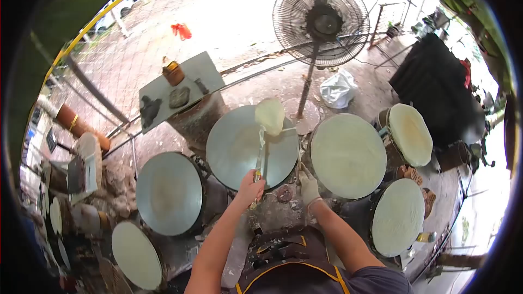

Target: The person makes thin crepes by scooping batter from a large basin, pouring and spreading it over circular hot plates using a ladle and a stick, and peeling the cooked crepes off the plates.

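Observation:
In the middle, my left hand [251, 189] is closed round the handle of a ladle [261, 147]. A pale round mass [271, 116] shows at the ladle's far end, over the back part of a bare round griddle [234, 144]. My right hand [309, 188] wears a light glove and is closed on a thin stick [298, 155] at that griddle's right edge; the stick's far end is partly hard to make out. Right of this hand lies a griddle covered with pale batter [348, 155].
Another bare griddle [169, 193] stands left. Batter-covered griddles lie at lower left [136, 255], lower right [398, 218] and far right [409, 135]. Behind are a fan [321, 20], a white bag [338, 88] and a board [204, 71] with a tin [173, 73].

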A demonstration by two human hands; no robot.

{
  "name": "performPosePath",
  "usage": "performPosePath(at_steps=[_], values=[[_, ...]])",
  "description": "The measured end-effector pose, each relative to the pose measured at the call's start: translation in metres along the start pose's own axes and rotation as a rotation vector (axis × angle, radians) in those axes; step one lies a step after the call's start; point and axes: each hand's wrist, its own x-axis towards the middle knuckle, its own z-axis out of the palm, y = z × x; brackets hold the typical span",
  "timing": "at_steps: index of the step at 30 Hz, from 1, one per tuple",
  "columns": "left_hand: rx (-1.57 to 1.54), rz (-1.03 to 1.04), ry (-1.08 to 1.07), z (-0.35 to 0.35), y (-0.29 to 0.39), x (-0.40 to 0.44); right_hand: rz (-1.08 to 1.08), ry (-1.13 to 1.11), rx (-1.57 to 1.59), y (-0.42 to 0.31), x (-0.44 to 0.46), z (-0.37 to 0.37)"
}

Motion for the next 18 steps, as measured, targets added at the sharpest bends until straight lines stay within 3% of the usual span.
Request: performPosePath(at_steps=[2, 5, 6, 12, 15, 16, 18], values=[[0.127, -0.038, -0.007, -0.016, -0.016, 0.040, -0.007, 0.096, 0.072, 0.019, 0.014, 0.000], [0.715, 0.131, 0.107, -0.052, -0.064, 0.093, -0.450, 0.303, -0.544, 0.055, 0.006, 0.017], [0.796, 0.173, 0.120, -0.057, -0.058, 0.096, -0.332, 0.384, -0.719, 0.046, -0.008, 0.023], [1.090, 0.185, 0.194, -0.096, -0.027, 0.127, -0.166, 0.369, -0.715, 0.029, 0.018, 0.071], [1.241, 0.215, 0.220, -0.116, -0.002, 0.127, 0.172, 0.194, -0.485, 0.004, 0.037, 0.081], [1.262, 0.220, 0.226, -0.123, 0.005, 0.123, -0.181, 0.327, -0.467, 0.012, 0.027, 0.082], [1.290, 0.251, 0.236, -0.136, 0.010, 0.126, -0.272, 0.430, -0.412, 0.051, 0.023, 0.080]])
